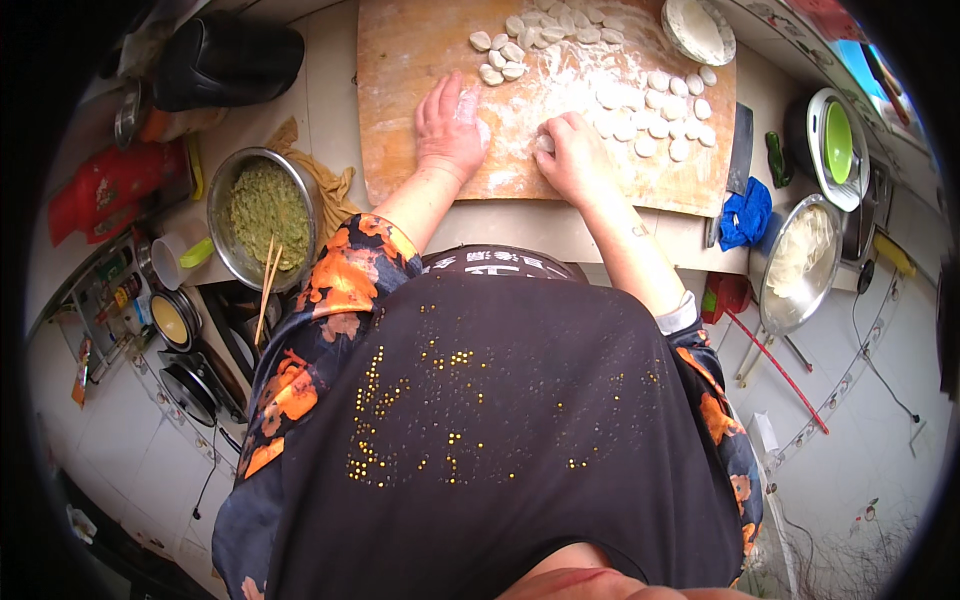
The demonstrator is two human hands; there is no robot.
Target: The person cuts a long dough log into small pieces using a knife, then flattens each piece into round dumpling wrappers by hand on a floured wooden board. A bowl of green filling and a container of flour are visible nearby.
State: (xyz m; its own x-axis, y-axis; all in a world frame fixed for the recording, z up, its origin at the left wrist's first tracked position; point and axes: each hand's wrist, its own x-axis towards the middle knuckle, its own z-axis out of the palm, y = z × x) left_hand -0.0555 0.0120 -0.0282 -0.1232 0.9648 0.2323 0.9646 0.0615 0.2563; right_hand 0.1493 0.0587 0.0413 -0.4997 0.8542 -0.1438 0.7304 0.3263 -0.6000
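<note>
My left hand (451,127) lies palm down on the floured wooden board (397,97), its fingers pointing away from me; whether anything is under the palm is hidden. Near the board's front edge, my right hand (571,154) has its fingers curled around a small piece of dough (547,142). Just right of that hand, many small flattened dough pieces (673,108) are spread out. Oval dough pieces (512,52) lie beyond my left hand, with more towards the far edge. A bowl of flour (697,30) stands at the board's far right corner.
At left, a steel bowl of green filling (271,210) with chopsticks (268,281) stands by a tan cloth (330,187). At right are a cleaver (739,150), a blue cloth (746,214), a green pepper (778,159) and a steel bowl of dough (799,262). A black container (232,60) stands far left.
</note>
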